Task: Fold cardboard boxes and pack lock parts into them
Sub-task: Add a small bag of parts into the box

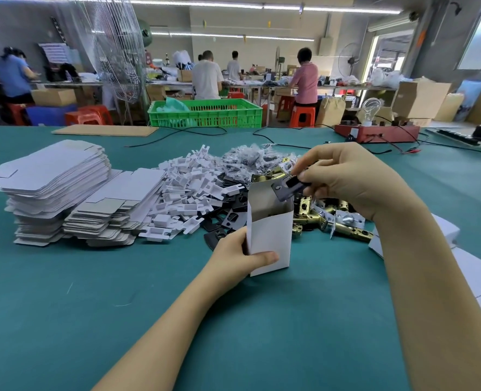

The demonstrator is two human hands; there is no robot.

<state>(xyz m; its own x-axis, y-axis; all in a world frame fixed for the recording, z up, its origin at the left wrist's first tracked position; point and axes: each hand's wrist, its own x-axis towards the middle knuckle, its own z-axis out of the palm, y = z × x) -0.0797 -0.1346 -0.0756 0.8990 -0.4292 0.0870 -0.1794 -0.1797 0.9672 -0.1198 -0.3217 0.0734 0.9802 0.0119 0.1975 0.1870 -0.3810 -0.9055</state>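
1. Standing upright on the green table [64,306], just right of centre: the small white box [270,235], top open.
2. Gripping its lower left side: the left hand [233,258], thumb curled across the front.
3. Pinching a dark strike plate [288,187] at the box's 12 o'clock, tilted over the opening: the right hand [346,179].
4. Lying at 9 o'clock of the box: flat box blanks [55,187]; at 10 o'clock, white plastic inserts [188,187].
5. Lying at 3 o'clock: brass latches [335,221].

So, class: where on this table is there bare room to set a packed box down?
Bare green table lies in front of the flat box stacks, left of the left hand. Behind the held box, the parts pile crowds everything.
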